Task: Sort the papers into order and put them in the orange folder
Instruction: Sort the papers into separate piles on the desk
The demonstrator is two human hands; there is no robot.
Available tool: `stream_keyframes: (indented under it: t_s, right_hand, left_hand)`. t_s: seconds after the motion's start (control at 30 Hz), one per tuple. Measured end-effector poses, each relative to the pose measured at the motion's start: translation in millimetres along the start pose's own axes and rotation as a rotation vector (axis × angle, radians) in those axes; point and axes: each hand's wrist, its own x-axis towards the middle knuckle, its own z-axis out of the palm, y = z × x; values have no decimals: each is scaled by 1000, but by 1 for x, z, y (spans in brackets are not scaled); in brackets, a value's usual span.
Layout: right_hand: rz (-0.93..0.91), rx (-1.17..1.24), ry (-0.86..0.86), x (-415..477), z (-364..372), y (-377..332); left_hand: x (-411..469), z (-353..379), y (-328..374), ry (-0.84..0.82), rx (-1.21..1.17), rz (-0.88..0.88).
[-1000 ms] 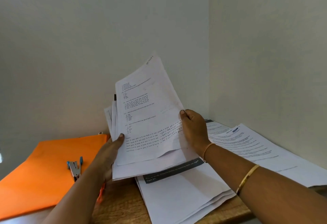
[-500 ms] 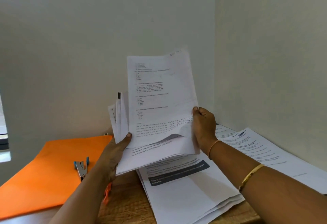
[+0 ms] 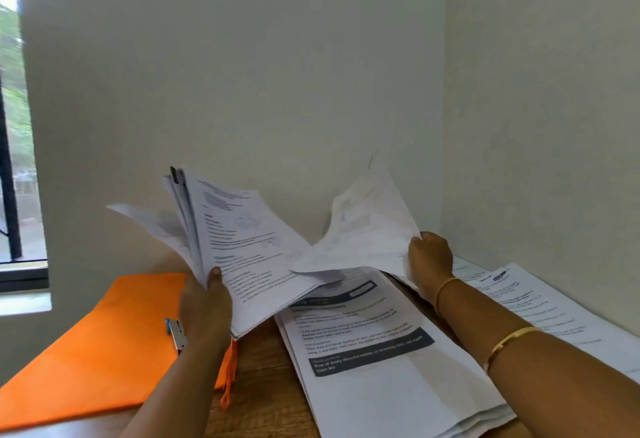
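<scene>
One orange folder [image 3: 104, 351], one stapler [image 3: 176, 332], one desk [image 3: 263, 385]; two paper stacks: middle stack [image 3: 381, 396], right stack [image 3: 540, 302]; one bundle [image 3: 242, 247], one sheet [image 3: 367, 229]; two hands: left hand [image 3: 204, 306], right hand [image 3: 429, 264]; two bangles [image 3: 509, 340]

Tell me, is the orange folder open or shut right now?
Shut. The orange folder lies flat on the table with its cover down, a stapler resting on top, and nothing showing inside.

On your right arm [image 3: 561, 389] you wear a thin gold bangle [image 3: 445, 288] at the wrist, at 5 o'clock from your right hand [image 3: 429, 259]. A broader gold bangle [image 3: 512, 338] lies further along this arm, again toward 5 o'clock. Your left arm [image 3: 173, 385] is bare, like the right.
</scene>
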Motion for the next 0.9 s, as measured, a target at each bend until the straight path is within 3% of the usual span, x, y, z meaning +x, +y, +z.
stream_keyframes:
  t_s: [0.27,0.37,0.7,0.9]
  right_hand:
    - [156,-266,-377,14,19,34]
    - [29,-555,-478,15,30,38]
    - [-140,-930,-519,8,52,42]
    - [-208,-871,-473,3,56,47]
  left_hand:
    - [3,-6,1,214,61,142]
    - [4,-6,1,267,70,185]
    - [10,-8,5,400,-44,147]
    - [11,0,-3,216,-50,67]
